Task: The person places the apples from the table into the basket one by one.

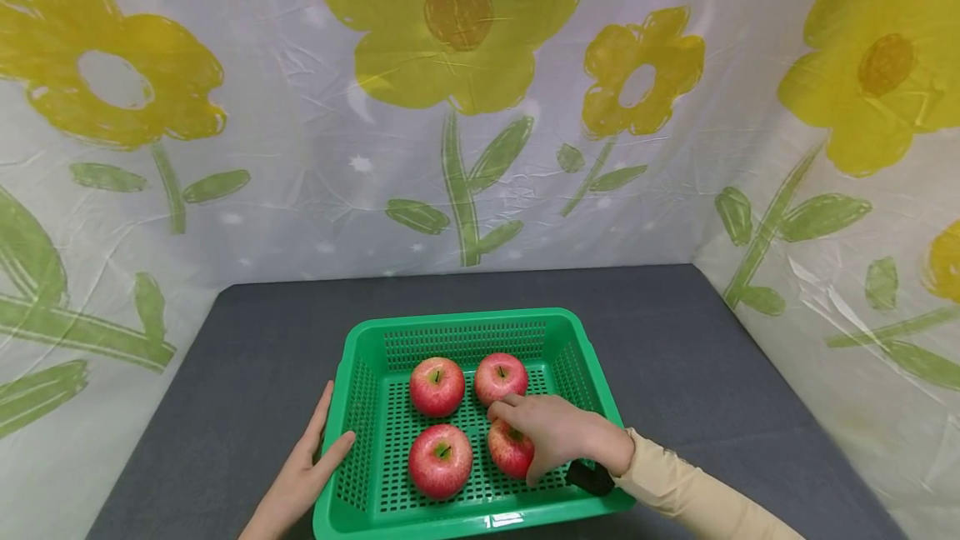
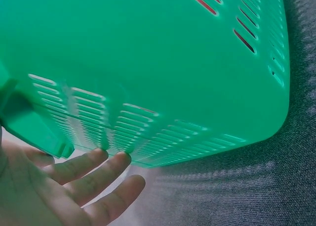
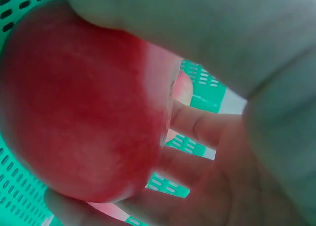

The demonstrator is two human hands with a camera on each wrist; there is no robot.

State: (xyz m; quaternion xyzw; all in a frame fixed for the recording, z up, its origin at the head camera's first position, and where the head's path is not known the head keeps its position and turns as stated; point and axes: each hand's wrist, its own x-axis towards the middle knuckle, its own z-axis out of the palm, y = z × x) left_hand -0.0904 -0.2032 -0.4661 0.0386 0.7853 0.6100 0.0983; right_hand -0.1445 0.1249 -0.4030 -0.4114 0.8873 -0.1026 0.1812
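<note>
A green plastic basket with slotted walls holds several red apples. In its near right part my right hand grips an apple, fingers over the far side and thumb on the near side. The right wrist view shows that apple large, with the thumb across it and the fingers curled round behind. At the basket's left side my left hand has its fingers extended along the outer wall. In the left wrist view the fingertips of the left hand lie at the slotted wall.
The other apples in the basket are one at far left, one at far right and one at near left. A dark grey cloth covers the table. Flower-printed sheets hang behind and beside it.
</note>
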